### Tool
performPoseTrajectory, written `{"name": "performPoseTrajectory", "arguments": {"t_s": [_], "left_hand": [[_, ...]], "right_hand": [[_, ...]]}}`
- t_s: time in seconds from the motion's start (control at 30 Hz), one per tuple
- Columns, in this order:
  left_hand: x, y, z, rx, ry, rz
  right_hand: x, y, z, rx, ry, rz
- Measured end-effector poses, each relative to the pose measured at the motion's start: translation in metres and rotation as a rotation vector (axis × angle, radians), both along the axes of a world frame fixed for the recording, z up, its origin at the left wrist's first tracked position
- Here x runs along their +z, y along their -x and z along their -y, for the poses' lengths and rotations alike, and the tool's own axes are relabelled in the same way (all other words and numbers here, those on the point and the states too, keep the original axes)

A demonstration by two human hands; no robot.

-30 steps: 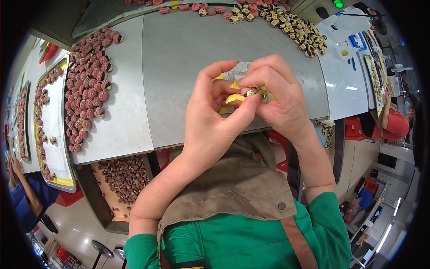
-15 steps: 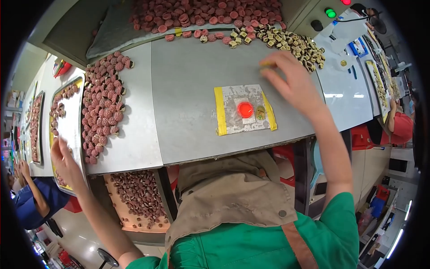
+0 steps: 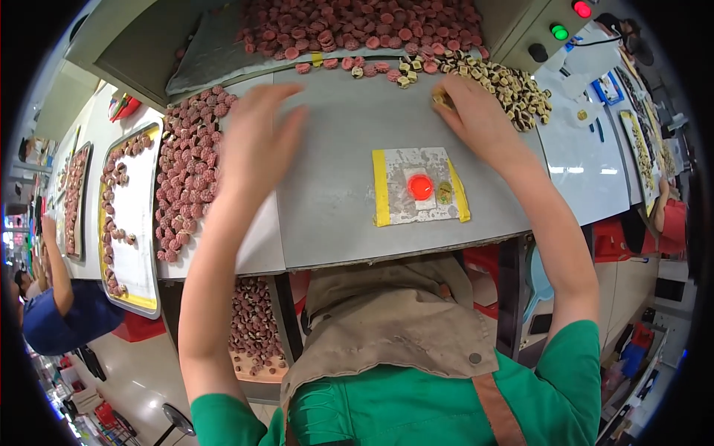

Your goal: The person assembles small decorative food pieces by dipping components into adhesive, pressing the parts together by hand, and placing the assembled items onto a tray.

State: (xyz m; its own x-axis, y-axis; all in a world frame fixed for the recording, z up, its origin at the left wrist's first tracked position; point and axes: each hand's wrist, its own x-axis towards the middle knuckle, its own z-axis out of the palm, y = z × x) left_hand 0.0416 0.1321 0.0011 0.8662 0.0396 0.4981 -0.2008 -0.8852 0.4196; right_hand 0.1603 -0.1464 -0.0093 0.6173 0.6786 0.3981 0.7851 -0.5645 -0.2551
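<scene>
My left hand (image 3: 260, 137), blurred by motion, is raised at the edge of a pile of pink, ridged, dome-shaped pieces (image 3: 182, 167). Its thumb and forefinger are spread apart, with nothing seen between them. At the far right my right hand (image 3: 474, 115) is beside a heap of small cream-and-dark-brown cubes (image 3: 513, 89). Its fingers curl toward the thumb around a small yellowish piece (image 3: 439, 98), partly hidden. On the grey table between my arms lies a worn square board (image 3: 398, 215) edged with yellow tape, with a round orange-red disc (image 3: 420, 187) on it.
Loose pink caps (image 3: 357, 33) fill the far opening. A metal tray (image 3: 141, 267) with brown-pink pieces stands at the left, and a drawer of similar pieces (image 3: 256, 320) is below the table. A control box (image 3: 543, 37) with lit buttons stands far right. Co-workers' arms show at both sides.
My left hand has moved from the tray, up and right to the pink pile's edge. My right hand has stayed near the cubes, its fingers more curled. The view has shifted slightly.
</scene>
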Motion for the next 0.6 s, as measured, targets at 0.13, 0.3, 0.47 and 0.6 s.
{"name": "performPoseTrajectory", "arguments": {"t_s": [0.13,0.3,0.47,0.6], "left_hand": [[-0.027,-0.076,0.046,-0.034,-0.224,0.197],[-0.045,-0.09,0.055,0.056,-0.362,0.147],[-0.034,-0.034,0.059,-0.091,-0.322,0.13],[-0.014,0.018,0.061,-0.092,0.231,-0.163]], "right_hand": [[0.029,0.029,0.017,0.009,0.106,-0.194],[0.011,0.043,0.026,0.072,-0.069,-0.397],[-0.008,0.046,0.037,0.035,-0.034,-0.214],[0.003,0.055,0.043,-0.002,-0.109,-0.39]]}}
